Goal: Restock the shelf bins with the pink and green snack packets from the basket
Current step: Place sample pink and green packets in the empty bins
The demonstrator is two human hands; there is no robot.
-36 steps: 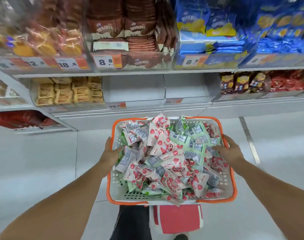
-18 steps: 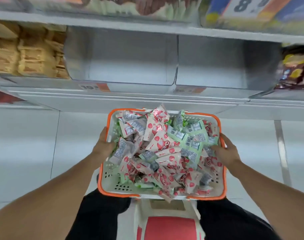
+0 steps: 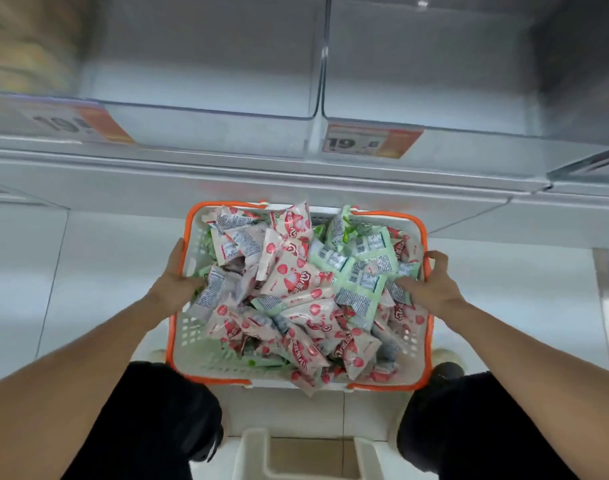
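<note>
Clear plastic shelf bins up top, two side by side; white basket with orange rim below them, heaped with pink packets and green packets; left hand and right hand each clamp fingers on a side rim

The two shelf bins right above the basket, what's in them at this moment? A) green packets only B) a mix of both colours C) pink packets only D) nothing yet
D: the left bin and right bin show only bare walls and floor, while the pink packets and green packets all still lie in the basket, gripped by the left hand and right hand.
</note>
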